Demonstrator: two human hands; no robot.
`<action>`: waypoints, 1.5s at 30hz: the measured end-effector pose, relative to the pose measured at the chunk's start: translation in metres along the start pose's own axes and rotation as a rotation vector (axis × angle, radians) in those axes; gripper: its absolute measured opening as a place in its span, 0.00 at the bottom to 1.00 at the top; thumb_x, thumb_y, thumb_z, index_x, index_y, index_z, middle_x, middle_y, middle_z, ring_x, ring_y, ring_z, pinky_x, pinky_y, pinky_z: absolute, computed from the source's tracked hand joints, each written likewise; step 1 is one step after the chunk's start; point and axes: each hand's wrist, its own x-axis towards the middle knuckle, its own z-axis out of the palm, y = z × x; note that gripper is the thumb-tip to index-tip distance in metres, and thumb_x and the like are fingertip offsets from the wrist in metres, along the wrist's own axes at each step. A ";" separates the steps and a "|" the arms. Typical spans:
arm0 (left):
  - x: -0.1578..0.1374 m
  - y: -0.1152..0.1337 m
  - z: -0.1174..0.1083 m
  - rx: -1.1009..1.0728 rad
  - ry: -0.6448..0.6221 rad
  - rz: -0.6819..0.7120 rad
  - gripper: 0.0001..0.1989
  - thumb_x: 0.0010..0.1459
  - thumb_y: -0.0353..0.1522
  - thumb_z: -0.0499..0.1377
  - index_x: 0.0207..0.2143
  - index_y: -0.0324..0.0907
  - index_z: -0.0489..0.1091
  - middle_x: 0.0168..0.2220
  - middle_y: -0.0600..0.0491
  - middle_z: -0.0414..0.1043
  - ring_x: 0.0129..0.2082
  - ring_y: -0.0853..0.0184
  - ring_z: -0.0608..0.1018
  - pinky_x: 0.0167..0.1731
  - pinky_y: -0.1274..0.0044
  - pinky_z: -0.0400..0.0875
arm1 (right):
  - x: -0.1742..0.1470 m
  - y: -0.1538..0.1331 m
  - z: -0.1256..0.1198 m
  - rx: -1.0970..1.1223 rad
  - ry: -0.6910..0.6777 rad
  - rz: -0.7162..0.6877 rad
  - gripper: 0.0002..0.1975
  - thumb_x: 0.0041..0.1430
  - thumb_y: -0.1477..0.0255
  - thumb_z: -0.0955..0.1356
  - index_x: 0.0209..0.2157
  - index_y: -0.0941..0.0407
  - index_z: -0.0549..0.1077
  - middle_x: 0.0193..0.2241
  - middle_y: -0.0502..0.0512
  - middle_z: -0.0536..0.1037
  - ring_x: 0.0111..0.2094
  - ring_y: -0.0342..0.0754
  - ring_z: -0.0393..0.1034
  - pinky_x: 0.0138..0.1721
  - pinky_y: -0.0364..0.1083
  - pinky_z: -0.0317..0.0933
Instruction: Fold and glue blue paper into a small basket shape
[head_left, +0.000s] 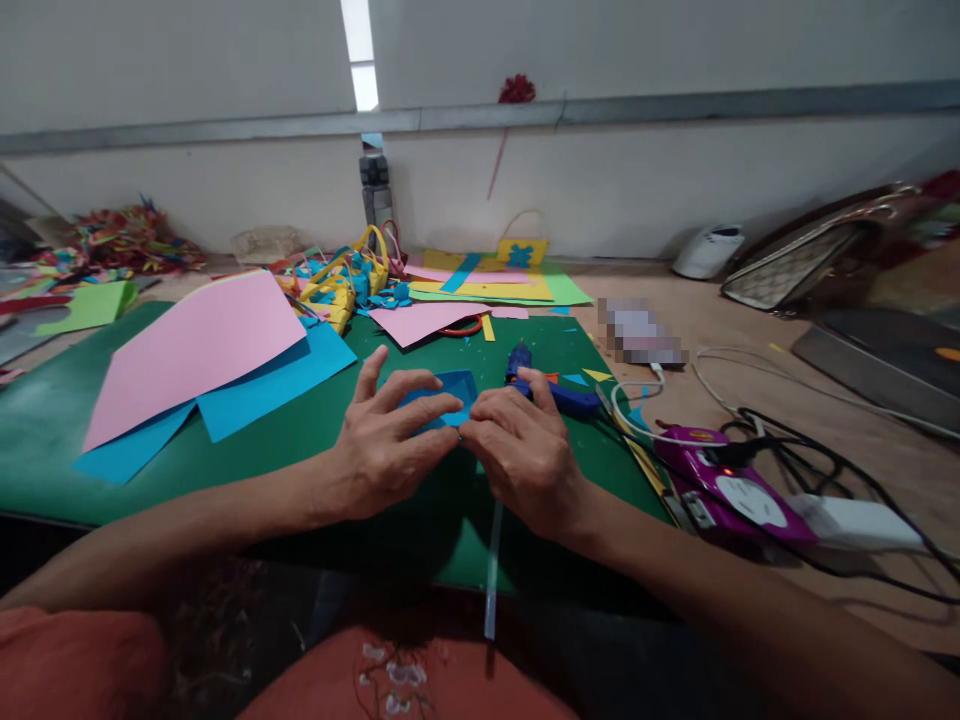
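Observation:
A small folded piece of blue paper [448, 390] lies on the green mat [90, 420] in front of me. My left hand [386, 440] presses on its left side, fingers spread over it. My right hand [517, 450] pinches its right edge, fingertips meeting those of the left hand. A blue glue gun [559, 395] lies on the mat just behind my right hand. A clear glue stick [491, 575] rests at the mat's near edge under my right wrist.
Large pink [202, 350] and blue [277, 385] paper sheets lie at left. Yellow-and-blue woven paper pieces [345, 280] and more coloured sheets [487, 285] sit behind. A purple device [720, 485], white adapter [855, 522] and black cables [810, 450] lie at right.

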 end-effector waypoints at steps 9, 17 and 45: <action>0.000 -0.005 -0.008 -0.009 0.032 0.006 0.05 0.55 0.28 0.56 0.29 0.45 0.69 0.38 0.57 0.77 0.43 0.63 0.74 0.58 0.53 0.48 | 0.000 0.004 -0.008 -0.027 -0.061 0.002 0.09 0.56 0.79 0.61 0.27 0.57 0.70 0.25 0.51 0.72 0.32 0.45 0.67 0.52 0.58 0.49; -0.003 -0.003 -0.005 -0.045 0.025 0.023 0.05 0.55 0.27 0.55 0.29 0.43 0.69 0.38 0.55 0.78 0.43 0.63 0.74 0.58 0.54 0.50 | 0.001 0.000 -0.002 -0.019 0.073 -0.073 0.07 0.56 0.79 0.63 0.30 0.56 0.71 0.29 0.50 0.74 0.36 0.45 0.68 0.52 0.56 0.48; -0.001 -0.006 -0.010 -0.013 0.044 -0.014 0.05 0.54 0.26 0.57 0.27 0.43 0.68 0.36 0.56 0.78 0.43 0.63 0.74 0.57 0.55 0.51 | 0.002 0.015 -0.010 -0.101 0.105 -0.054 0.11 0.60 0.74 0.61 0.24 0.57 0.65 0.23 0.51 0.72 0.30 0.44 0.67 0.51 0.57 0.52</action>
